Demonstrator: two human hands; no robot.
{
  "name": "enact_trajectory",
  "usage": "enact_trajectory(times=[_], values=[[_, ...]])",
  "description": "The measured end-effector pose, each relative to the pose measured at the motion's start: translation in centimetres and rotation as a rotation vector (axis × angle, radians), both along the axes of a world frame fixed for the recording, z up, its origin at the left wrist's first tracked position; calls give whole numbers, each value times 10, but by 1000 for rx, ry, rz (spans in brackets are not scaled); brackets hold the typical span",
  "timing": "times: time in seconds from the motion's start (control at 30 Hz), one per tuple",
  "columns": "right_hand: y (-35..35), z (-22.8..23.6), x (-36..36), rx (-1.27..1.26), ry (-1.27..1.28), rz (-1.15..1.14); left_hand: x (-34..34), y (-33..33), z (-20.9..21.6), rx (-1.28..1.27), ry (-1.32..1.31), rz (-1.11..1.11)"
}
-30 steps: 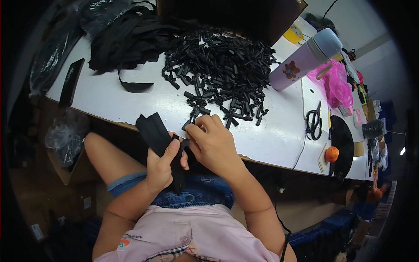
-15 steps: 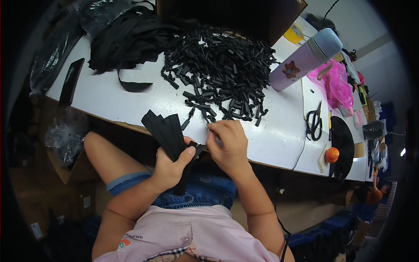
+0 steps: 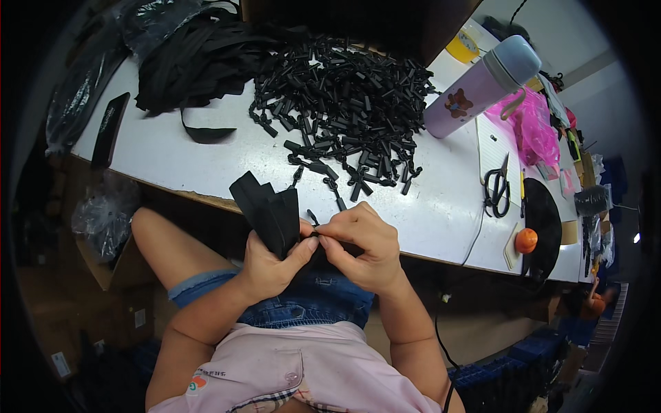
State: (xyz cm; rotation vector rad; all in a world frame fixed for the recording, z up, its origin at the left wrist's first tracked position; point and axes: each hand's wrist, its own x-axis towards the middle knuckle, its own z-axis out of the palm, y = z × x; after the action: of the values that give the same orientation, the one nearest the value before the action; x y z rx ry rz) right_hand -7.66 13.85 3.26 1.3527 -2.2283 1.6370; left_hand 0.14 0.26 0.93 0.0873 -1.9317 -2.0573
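My left hand (image 3: 270, 265) grips a bundle of black flat straps (image 3: 265, 208) that fans up above my fist, just below the table's front edge. My right hand (image 3: 363, 244) is closed beside it, thumb and fingers pinching a small black piece (image 3: 314, 234) at the straps' end; the piece is mostly hidden by my fingers. Both hands touch over my lap. On the white table (image 3: 441, 206) beyond lies a large heap of small black plastic clips (image 3: 344, 110).
A pile of black strapping (image 3: 200, 58) and a dark phone (image 3: 110, 127) lie at the table's left. A lilac bottle (image 3: 482, 86), pink bag (image 3: 533, 127), scissors (image 3: 497, 184), black disc (image 3: 542, 224) and orange ball (image 3: 526, 240) are on the right. A plastic bag (image 3: 103, 213) sits under the table.
My hands and the strap bundle have dropped from the table edge toward my lap. My right hand has come off the clips and now pinches a small piece at the straps.
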Motion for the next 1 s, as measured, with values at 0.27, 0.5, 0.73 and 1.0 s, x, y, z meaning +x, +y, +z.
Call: enact_trajectory(times=[0.27,0.5,0.73,1.0], values=[[-5,-4,2,46,154,4,3,-6,-4,-59,-76,-26],[-9,-21,29,-171,-502,-168,-1,1,-1,265,-21,37],[-17,-27,31,-407,-636,-83,0,-2,-7,190,38,1],[-6,-22,22,-425,-1125,125,2,-5,-1,401,-50,-103]])
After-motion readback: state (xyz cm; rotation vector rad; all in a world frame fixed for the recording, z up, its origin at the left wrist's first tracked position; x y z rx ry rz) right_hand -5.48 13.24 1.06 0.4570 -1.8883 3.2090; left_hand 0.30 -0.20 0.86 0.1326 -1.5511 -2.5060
